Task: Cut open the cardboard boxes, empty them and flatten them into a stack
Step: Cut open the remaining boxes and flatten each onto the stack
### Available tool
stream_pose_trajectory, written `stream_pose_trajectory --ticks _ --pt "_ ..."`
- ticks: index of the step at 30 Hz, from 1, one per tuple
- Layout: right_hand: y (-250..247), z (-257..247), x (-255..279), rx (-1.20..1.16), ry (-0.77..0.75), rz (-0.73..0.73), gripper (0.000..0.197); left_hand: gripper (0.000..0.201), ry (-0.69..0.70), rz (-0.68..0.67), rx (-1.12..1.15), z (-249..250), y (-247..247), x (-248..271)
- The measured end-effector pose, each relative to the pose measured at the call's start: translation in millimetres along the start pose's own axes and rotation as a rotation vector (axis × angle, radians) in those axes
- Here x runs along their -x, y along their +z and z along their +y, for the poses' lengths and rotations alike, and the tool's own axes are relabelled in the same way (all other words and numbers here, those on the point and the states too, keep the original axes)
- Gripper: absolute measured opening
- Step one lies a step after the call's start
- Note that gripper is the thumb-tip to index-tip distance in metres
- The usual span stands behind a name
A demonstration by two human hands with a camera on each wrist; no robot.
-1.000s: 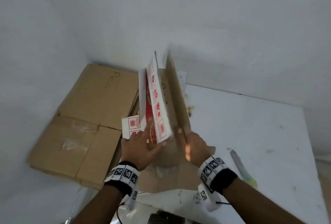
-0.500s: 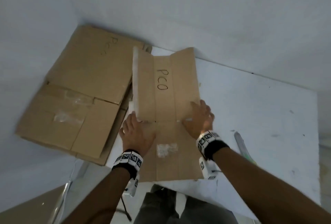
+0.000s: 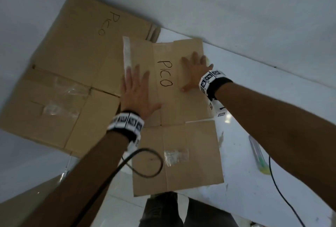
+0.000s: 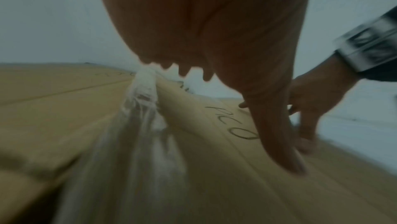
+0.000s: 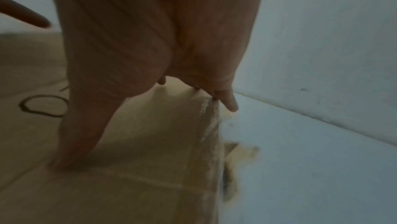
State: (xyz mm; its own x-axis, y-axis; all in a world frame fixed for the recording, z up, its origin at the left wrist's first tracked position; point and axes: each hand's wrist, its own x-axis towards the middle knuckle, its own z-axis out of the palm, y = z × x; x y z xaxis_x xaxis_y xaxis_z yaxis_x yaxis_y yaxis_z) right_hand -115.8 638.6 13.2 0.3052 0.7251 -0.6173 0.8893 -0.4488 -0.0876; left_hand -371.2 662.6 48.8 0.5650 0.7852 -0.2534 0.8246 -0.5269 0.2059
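Note:
A flattened brown cardboard box (image 3: pixel 189 150) marked "PICO" lies on the white table (image 3: pixel 272 117), its left edge overlapping a bigger flattened box (image 3: pixel 72 66). My left hand (image 3: pixel 136 92) presses flat on its left panel beside a strip of white tape (image 3: pixel 126 52). My right hand (image 3: pixel 195 74) presses flat on the right panel, fingers spread. In the left wrist view the left hand's fingers (image 4: pixel 277 142) lie straight on the cardboard box (image 4: pixel 204 176). The right wrist view shows the right hand's fingers (image 5: pixel 81 125) on the cardboard box (image 5: pixel 150 159) near its right edge.
A larger flattened box, also marked "PICO", lies at the left against the wall. A utility knife (image 3: pixel 258 156) with a green end lies on the table at the right. A black cable (image 3: pixel 145 163) loops over the near panel. White walls close in behind.
The box stood on edge, folded, a second ago. It has been laid flat, and both hands have slid forward onto its far panels.

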Motion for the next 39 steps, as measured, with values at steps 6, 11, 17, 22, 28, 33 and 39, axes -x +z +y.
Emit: stream_pose_trajectory --ticks 6,11,17,22,28,33,39 --pt "1.5 12.3 -27.3 0.042 -0.049 -0.137 0.150 0.169 0.126 -0.462 -0.359 -31.1 7.8 -111.4" --pt "8.0 10.3 -29.4 0.050 -0.022 -0.089 0.149 0.171 0.126 -0.497 -0.404 -29.4 17.4 -113.8" --pt "15.3 0.6 24.6 -0.051 0.027 -0.047 0.107 0.114 0.040 -0.152 -0.124 -42.0 18.9 -40.0" --pt "149.7 18.0 166.6 0.049 -0.102 -0.014 0.106 0.121 -0.032 -0.202 0.003 -9.2 92.4 143.9" --pt "220.6 41.5 203.1 0.108 -0.196 0.019 0.128 0.148 -0.196 -0.493 -0.030 3.9 129.5 192.0" --pt "186.0 32.9 203.7 -0.324 0.027 0.128 0.115 0.150 -0.708 -0.130 0.307 21.5 113.9 211.9" --pt "163.3 45.0 193.1 -0.901 0.259 0.160 0.101 0.054 -0.844 -0.066 0.633 37.1 90.8 216.2"
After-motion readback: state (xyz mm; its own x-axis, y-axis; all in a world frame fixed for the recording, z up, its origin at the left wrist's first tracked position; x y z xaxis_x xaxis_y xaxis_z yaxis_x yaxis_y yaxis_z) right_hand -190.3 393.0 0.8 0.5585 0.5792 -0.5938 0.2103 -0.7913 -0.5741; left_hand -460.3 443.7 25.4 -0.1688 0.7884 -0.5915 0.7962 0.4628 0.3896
